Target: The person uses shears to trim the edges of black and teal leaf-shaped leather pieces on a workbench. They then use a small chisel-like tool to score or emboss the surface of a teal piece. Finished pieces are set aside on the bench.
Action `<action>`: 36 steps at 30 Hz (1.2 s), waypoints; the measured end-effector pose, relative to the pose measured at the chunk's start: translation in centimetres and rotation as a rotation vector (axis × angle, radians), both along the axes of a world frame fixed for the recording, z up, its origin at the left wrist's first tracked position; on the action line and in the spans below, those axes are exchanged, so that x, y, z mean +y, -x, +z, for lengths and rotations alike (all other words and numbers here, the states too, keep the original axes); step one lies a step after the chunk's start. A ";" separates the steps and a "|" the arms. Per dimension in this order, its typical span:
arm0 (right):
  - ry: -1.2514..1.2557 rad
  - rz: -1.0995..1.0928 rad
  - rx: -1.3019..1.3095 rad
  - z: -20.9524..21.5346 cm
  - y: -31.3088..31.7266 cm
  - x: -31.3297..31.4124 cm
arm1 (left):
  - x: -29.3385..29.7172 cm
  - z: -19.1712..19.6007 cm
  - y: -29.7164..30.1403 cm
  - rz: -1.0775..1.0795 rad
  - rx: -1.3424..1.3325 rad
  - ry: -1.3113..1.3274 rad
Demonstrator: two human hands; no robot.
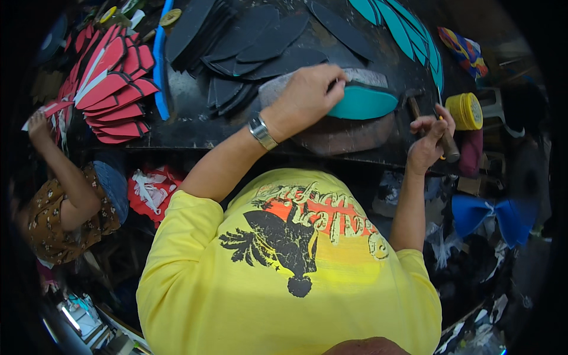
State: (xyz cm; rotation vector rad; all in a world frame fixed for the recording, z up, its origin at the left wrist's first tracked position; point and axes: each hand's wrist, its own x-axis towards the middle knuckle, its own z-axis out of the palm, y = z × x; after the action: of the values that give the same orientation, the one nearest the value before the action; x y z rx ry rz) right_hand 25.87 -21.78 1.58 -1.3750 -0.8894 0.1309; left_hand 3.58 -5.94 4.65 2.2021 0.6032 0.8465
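Note:
My left hand (310, 94) presses down on a teal shoe sole (364, 102) that lies on a rounded grey stone block (337, 136) on the dark workbench (189, 127). A silver watch sits on that wrist. My right hand (432, 135) grips the wooden handle of a hammer (448, 144), whose metal head points toward the sole from the right. The hammer is a little to the right of the sole and apart from it.
Black soles (254, 41) are piled at the back of the bench, red and black soles (112, 77) at the left, teal soles (408, 29) at the back right. A yellow tin (465, 110) stands right of the hammer. Another person (65, 201) works at the left.

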 end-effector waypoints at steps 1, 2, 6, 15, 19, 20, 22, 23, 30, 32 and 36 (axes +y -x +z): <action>-0.025 0.056 0.060 0.8 0.9 0.0 | -1.1 -1.0 -0.4 -0.011 0.041 0.025; -0.014 0.135 0.153 1.2 2.0 0.3 | -2.0 -1.9 -0.6 -0.016 0.021 -0.014; 0.066 0.307 0.393 0.4 6.1 2.8 | -3.0 -3.5 -1.1 0.014 0.061 -0.088; 0.103 0.326 0.291 -1.9 7.3 4.1 | -1.7 -3.0 0.9 -0.028 0.247 0.194; 0.081 0.343 0.340 -1.6 7.4 4.2 | -2.1 -3.1 0.5 -0.007 0.239 0.168; 0.092 0.325 0.343 -1.5 7.7 4.1 | -2.0 -3.2 0.6 -0.013 0.223 0.131; 0.106 0.277 0.363 -1.2 8.4 3.8 | -1.7 -3.3 0.8 -0.027 0.205 0.060; 0.136 0.283 0.336 -1.1 8.7 3.6 | -1.5 -3.5 1.0 -0.041 0.191 0.029; 0.326 0.423 0.241 0.3 7.3 4.8 | -2.6 -4.5 2.1 -0.020 0.128 -0.162; 0.300 0.445 0.244 0.2 6.9 5.2 | -3.0 -4.8 2.1 -0.012 0.084 -0.176; 0.280 0.433 0.190 -0.7 6.9 4.8 | -3.4 -5.2 2.4 -0.019 0.031 -0.189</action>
State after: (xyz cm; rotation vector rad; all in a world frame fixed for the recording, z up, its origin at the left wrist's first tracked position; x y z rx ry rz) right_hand 18.93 -17.02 0.90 -1.3791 -1.0230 0.7300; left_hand 1.21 -9.30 -0.57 2.3912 0.5346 0.8921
